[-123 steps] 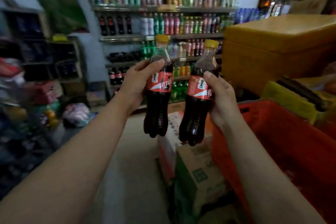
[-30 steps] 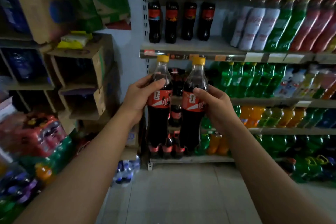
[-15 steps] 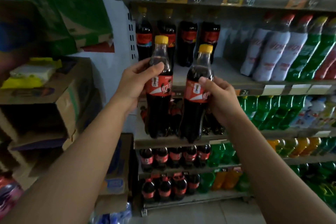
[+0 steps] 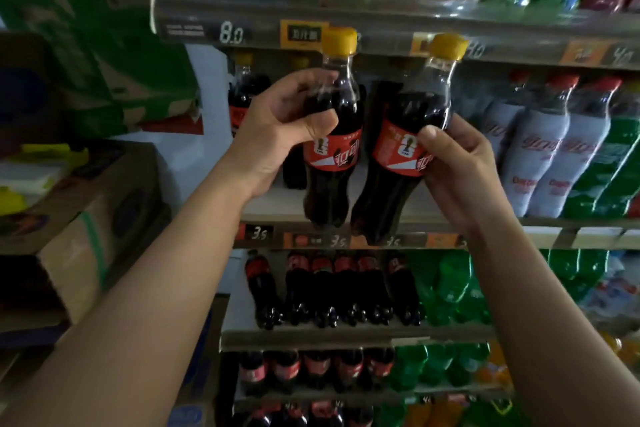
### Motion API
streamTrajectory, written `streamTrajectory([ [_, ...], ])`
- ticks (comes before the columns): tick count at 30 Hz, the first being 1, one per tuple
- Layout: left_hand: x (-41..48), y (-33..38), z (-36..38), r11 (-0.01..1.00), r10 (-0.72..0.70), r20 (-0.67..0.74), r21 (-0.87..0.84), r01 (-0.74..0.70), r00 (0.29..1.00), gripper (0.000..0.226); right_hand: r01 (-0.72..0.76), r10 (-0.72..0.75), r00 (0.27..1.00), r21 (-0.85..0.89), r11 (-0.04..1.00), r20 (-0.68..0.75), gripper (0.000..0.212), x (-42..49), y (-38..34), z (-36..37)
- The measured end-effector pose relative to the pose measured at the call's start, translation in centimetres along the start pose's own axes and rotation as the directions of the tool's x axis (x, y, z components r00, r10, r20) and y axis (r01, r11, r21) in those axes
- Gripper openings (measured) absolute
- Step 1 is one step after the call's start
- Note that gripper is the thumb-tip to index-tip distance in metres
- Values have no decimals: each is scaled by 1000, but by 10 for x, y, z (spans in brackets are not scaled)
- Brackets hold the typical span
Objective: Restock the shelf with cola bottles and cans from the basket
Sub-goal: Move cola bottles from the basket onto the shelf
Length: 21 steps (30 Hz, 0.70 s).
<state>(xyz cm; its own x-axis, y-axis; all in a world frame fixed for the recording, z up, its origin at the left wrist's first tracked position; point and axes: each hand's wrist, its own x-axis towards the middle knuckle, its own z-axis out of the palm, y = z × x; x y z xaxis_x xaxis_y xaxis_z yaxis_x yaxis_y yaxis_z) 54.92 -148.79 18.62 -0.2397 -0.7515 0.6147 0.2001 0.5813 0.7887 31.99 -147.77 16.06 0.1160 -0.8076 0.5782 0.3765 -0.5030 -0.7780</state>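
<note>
Shelf (image 4: 540,236): a tall rack of several levels packed with drinks, filling the middle and right of the view.
Boxes (image 4: 86,225): open cardboard cartons stacked at the left, beside the rack.
Poster (image 4: 104,45): green, on the wall above the boxes.
Lower cola rows (image 4: 332,288): dark bottles with red labels standing on the levels beneath the hands, with green bottles just to their right.
Grey bottles (image 4: 533,156): sleeved, leaning on the middle level to the right of the hands; green bottles (image 4: 609,166) stand beside them.
Shelved cola (image 4: 244,94): a yellow-capped bottle on the middle level, partly hidden behind the left hand.
Left bottle (image 4: 332,156): cola with a red label, nearly upright, held in front of the middle level, its base just above the front edge.
Right bottle (image 4: 394,163): the same kind, just beside the left one, its top tilted to the right and its base in front of the price strip; whether either base touches the shelf cannot be told.
Left hand (image 4: 280,128): wrapped round the left bottle's shoulder, thumb on the front above the label.
Right hand (image 4: 460,163): grasping the right bottle from its right side, thumb on the label's upper edge.
Caps (image 4: 340,41): yellow, on both held bottles, level with the upper price strip.
Price tags (image 4: 259,234): handwritten "3.5" on the middle rim, "8.0" on the rim above.
</note>
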Motion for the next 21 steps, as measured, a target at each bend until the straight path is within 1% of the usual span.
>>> streamTrajectory([
  [3, 19, -9, 12, 1000, 14, 52, 9, -14, 999, 51, 22, -23, 999, 12, 1000, 42, 56, 16, -6, -24],
  [6, 34, -22, 25, 999, -2, 88, 50, -3, 996, 53, 18, -18, 998, -1, 1000, 59, 70, 28, -4, -49],
  [8, 42, -31, 30, 995, -19, 93, 95, 10, 995, 57, 5, -2, 998, -36, 999, 70, 79, 34, 1, -63],
  [12, 54, -54, 35, 987, -78, 101, 148, 62, 992, 57, -26, 38, 996, -134, 991, 84, 87, 42, 14, -79],
  [17, 68, -77, 27, 986, -146, 69, 98, 138, 987, 52, -53, 73, 993, -204, 978, 92, 73, 53, 32, -89],
  [19, 73, -83, 22, 987, -158, 46, 28, 157, 986, 50, -58, 75, 994, -207, 977, 75, 69, 58, 38, -92],
  [21, 79, -87, 18, 985, -170, 29, -38, 171, 985, 47, -69, 77, 997, -194, 979, 32, 70, 66, 43, -96],
])
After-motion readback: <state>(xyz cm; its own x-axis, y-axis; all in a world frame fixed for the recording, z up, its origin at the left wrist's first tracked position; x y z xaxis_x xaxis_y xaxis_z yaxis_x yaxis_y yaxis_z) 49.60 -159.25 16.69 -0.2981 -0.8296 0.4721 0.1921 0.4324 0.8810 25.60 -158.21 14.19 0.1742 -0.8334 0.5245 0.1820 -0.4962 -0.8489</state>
